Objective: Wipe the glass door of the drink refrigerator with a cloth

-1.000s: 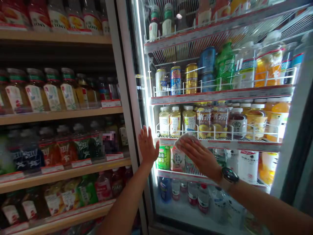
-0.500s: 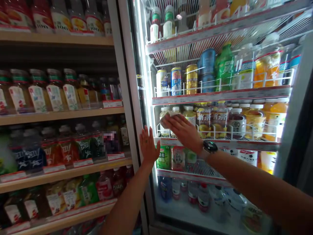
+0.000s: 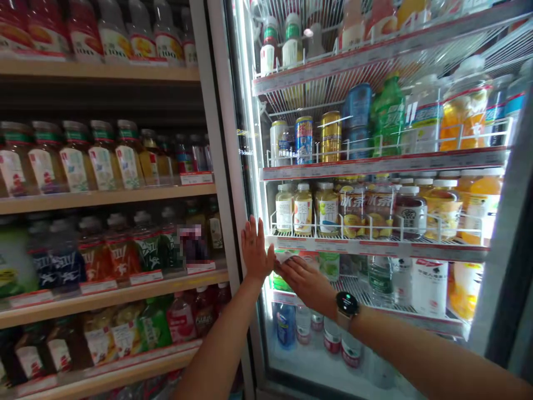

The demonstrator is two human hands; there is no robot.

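My left hand (image 3: 255, 250) lies flat with fingers spread and pointing up, against the left edge of the glass cooler door. Just right of it, my right hand (image 3: 306, 283) presses a folded white cloth (image 3: 284, 256) to the glass, its fingers stretched over it. Only a small part of the cloth shows past the fingertips. The two hands nearly touch. A black-faced watch (image 3: 347, 303) sits on my right wrist. Behind the glass, in front of my right hand, stand green drink packs (image 3: 330, 265), partly covered by the hand.
Bottled teas (image 3: 327, 208) and cans (image 3: 331, 136) stand on wire shelves inside the lit cooler. To the left, open wooden shelves (image 3: 108, 197) hold rows of juice bottles (image 3: 75, 158). A metal upright (image 3: 220, 139) divides the two. More bottles (image 3: 286, 325) stand at the cooler's bottom.
My right hand has slid down the glass with the white cloth, from the tea-bottle row to just below that shelf's edge. My left hand stays at the door's edge.
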